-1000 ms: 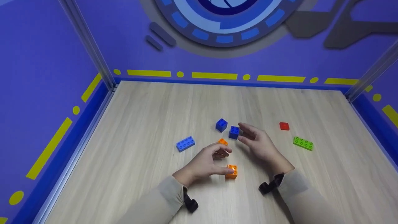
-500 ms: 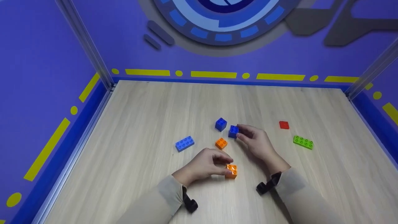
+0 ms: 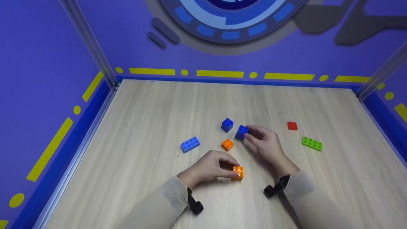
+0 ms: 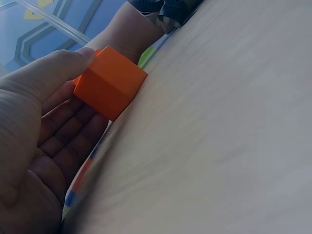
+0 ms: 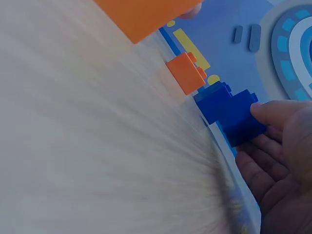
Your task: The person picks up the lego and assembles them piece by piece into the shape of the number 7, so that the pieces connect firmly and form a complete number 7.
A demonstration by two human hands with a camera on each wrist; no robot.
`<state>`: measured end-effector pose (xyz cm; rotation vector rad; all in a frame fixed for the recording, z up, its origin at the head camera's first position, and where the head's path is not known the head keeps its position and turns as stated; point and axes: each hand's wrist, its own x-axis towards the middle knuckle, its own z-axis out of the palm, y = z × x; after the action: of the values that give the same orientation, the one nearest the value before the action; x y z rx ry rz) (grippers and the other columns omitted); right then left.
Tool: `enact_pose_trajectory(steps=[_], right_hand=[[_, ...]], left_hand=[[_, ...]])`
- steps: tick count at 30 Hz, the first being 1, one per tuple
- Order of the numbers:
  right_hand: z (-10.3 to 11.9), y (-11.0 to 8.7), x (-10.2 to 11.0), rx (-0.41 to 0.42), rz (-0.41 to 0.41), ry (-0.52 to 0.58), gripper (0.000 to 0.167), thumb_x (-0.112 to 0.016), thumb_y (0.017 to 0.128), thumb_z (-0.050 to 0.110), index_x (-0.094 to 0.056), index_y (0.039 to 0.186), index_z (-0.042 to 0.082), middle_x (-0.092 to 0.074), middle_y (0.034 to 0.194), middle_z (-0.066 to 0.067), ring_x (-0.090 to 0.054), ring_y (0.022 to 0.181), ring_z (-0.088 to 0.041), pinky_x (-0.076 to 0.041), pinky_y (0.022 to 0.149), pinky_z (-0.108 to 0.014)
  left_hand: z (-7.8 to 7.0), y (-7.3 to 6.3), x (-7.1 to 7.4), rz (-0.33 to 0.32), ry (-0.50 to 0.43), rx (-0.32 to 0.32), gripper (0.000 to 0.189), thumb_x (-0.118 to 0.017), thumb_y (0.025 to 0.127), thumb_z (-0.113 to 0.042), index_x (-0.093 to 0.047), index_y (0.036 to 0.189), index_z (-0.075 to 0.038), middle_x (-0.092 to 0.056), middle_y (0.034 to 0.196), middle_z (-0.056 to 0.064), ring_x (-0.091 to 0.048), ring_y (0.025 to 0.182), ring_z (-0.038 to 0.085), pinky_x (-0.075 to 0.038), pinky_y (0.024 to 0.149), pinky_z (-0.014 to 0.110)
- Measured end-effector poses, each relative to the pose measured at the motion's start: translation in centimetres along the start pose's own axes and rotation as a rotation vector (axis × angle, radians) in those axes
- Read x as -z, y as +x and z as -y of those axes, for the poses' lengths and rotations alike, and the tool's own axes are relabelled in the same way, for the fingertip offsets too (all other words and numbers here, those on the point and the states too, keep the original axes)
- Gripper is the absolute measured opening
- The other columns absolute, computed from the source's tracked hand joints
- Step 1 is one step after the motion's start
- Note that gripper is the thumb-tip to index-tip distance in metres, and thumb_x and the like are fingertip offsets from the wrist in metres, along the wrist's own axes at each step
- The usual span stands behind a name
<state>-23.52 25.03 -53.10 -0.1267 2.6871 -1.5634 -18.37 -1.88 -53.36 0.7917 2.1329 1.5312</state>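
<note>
My left hand (image 3: 210,168) pinches an orange brick (image 3: 238,172) with studs on top, near the front of the group. In the left wrist view the thumb lies on one side of this orange block (image 4: 109,80) and the fingers reach behind it. Farther back, my right hand (image 3: 266,143) holds a dark blue brick (image 3: 241,131) between thumb and fingers. The right wrist view shows the thumb at the top of that blue block (image 5: 241,119). Between the hands and slightly back sits a second orange brick (image 3: 227,144). Another dark blue brick (image 3: 227,125) stands just behind.
A lighter blue long brick (image 3: 190,144) lies left of the group. At the right are a small red brick (image 3: 292,126) and a flat green brick (image 3: 312,143). The wooden tabletop (image 3: 152,111) is bounded by purple-blue walls (image 3: 133,41) at the back and sides.
My left fingers have come down toward me and closed on the front orange brick, uncovering the other orange one. My right fingers have closed on the blue brick, which has turned slightly.
</note>
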Motion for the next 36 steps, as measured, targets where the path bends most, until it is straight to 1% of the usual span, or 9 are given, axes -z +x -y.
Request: enact_pose_trajectory(steps=[4,7,11,16,19,23,29,33,36], right_hand=[[0.2,-0.2,0.1,0.007,-0.033,0.038,0.046,-0.081,0.107,0.031,-0.074,0.148,0.011,-0.079,0.144,-0.012,-0.075,0.13,-0.024,-0.056,0.109,-0.018],[0.3,-0.4,0.2,0.027,-0.04,0.107,0.043,-0.084,0.105,0.025,-0.076,0.143,0.008,-0.08,0.139,-0.015,-0.076,0.122,-0.017,-0.054,0.102,-0.01],[0.3,-0.6,0.4,0.058,-0.037,0.233,0.038,-0.085,0.102,0.014,-0.076,0.136,0.0,-0.083,0.129,-0.012,-0.079,0.113,-0.008,-0.058,0.102,-0.015],[0.6,-1.0,0.7,0.097,-0.031,0.341,0.03,-0.078,0.103,0.002,-0.074,0.132,-0.005,-0.082,0.119,0.005,-0.078,0.111,-0.01,-0.06,0.102,-0.018],[1.0,-1.5,0.9,0.114,0.0,0.364,0.028,-0.074,0.105,0.0,-0.072,0.132,-0.007,-0.08,0.119,0.008,-0.076,0.111,-0.013,-0.061,0.102,-0.02],[1.7,-2.7,1.4,0.127,0.049,0.379,0.028,-0.073,0.107,0.002,-0.07,0.133,-0.008,-0.079,0.123,0.004,-0.075,0.112,-0.015,-0.062,0.102,-0.021],[2.4,-4.4,2.1,0.18,0.059,0.392,0.028,-0.074,0.103,-0.005,-0.069,0.131,-0.011,-0.079,0.123,0.0,-0.073,0.11,-0.018,-0.062,0.099,-0.021],[2.3,-5.1,1.8,0.237,0.116,0.423,0.031,-0.071,0.099,-0.014,-0.065,0.13,-0.017,-0.078,0.125,0.002,-0.073,0.112,-0.014,-0.062,0.102,-0.021],[1.9,-5.3,1.5,0.317,0.193,0.4,0.034,-0.07,0.098,-0.016,-0.065,0.132,-0.018,-0.078,0.128,0.004,-0.075,0.113,-0.01,-0.062,0.102,-0.021]], left_hand=[[0.0,-0.1,0.0,0.008,0.021,-0.009,0.027,-0.095,0.094,-0.024,-0.089,0.12,-0.019,-0.085,0.119,-0.009,-0.074,0.109,-0.003,-0.059,0.103,0.021],[0.0,-0.1,0.1,0.016,0.03,-0.016,0.028,-0.095,0.094,-0.021,-0.088,0.121,-0.017,-0.084,0.12,-0.007,-0.074,0.109,-0.003,-0.059,0.103,0.021],[-0.2,0.1,0.1,0.027,0.034,-0.02,0.029,-0.095,0.094,-0.02,-0.088,0.121,-0.017,-0.084,0.119,-0.008,-0.073,0.108,-0.003,-0.06,0.102,0.021],[-0.2,0.2,0.1,0.029,0.072,-0.071,0.029,-0.094,0.094,-0.021,-0.087,0.122,-0.015,-0.084,0.12,-0.004,-0.073,0.108,-0.001,-0.061,0.103,0.022],[-0.1,0.2,0.2,0.022,0.109,-0.078,0.03,-0.095,0.094,-0.024,-0.088,0.122,-0.015,-0.084,0.12,-0.004,-0.072,0.109,-0.001,-0.059,0.104,0.022],[0.1,0.0,0.1,0.024,0.126,-0.072,0.032,-0.096,0.093,-0.025,-0.088,0.122,-0.015,-0.085,0.122,-0.004,-0.072,0.111,-0.001,-0.058,0.105,0.021],[0.3,-0.1,-0.1,0.042,0.12,-0.106,0.035,-0.097,0.092,-0.023,-0.088,0.124,-0.013,-0.085,0.123,-0.001,-0.072,0.11,-0.002,-0.06,0.104,0.021],[0.3,0.0,0.0,0.034,0.119,-0.108,0.034,-0.097,0.091,-0.021,-0.087,0.122,-0.01,-0.084,0.121,0.001,-0.072,0.106,-0.002,-0.061,0.1,0.02],[0.3,0.1,0.0,0.029,0.105,-0.096,0.034,-0.097,0.091,-0.021,-0.086,0.121,-0.009,-0.084,0.12,0.001,-0.074,0.105,-0.002,-0.062,0.099,0.02]])
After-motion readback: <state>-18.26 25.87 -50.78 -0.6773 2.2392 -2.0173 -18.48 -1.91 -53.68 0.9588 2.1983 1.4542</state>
